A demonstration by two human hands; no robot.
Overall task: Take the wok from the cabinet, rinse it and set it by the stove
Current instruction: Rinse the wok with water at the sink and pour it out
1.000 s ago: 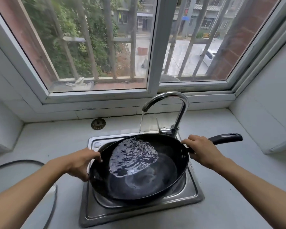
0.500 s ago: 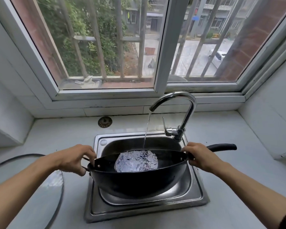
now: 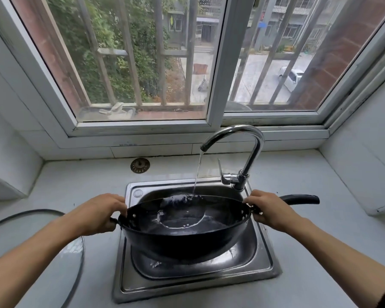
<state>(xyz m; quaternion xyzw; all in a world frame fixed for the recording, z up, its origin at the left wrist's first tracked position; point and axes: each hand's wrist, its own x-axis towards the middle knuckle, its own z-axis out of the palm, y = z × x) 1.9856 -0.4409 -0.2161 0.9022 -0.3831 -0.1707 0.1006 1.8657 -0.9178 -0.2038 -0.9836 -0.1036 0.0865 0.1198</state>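
Black wok [image 3: 185, 238] held between both hands' grip.

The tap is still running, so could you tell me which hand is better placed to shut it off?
Probably the right hand: it grips the wok by the long handle, just below the tap lever. The left hand holds the far side.
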